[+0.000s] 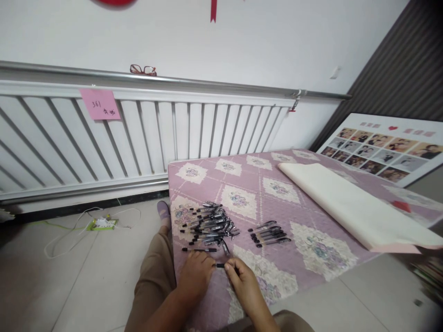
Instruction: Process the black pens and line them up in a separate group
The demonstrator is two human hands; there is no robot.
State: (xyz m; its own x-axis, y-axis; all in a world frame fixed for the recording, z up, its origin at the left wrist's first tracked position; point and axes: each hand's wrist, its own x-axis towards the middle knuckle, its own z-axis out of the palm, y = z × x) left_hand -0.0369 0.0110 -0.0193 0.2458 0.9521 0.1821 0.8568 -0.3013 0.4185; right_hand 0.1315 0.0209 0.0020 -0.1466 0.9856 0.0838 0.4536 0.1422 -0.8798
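Observation:
My left hand (196, 273) and my right hand (244, 280) are close together over the near edge of the cloth-covered surface. Both are closed on one black pen (220, 265), of which only a short dark piece shows between them. Just beyond my left hand lies a single pen (199, 249), with a pen cap (225, 248) to its right. Farther off is a loose pile of pens (204, 226), with several separate caps (231, 228) along its right side. To the right, several capped pens (270, 234) lie in a rough row.
The surface has a purple floral cover (270, 163). A rolled or folded pale sheet (332, 198) lies across its right part, near a photo board (384, 147). Behind runs a white radiator (197, 124), with glasses (143, 70) above. A power strip (104, 224) lies on the floor.

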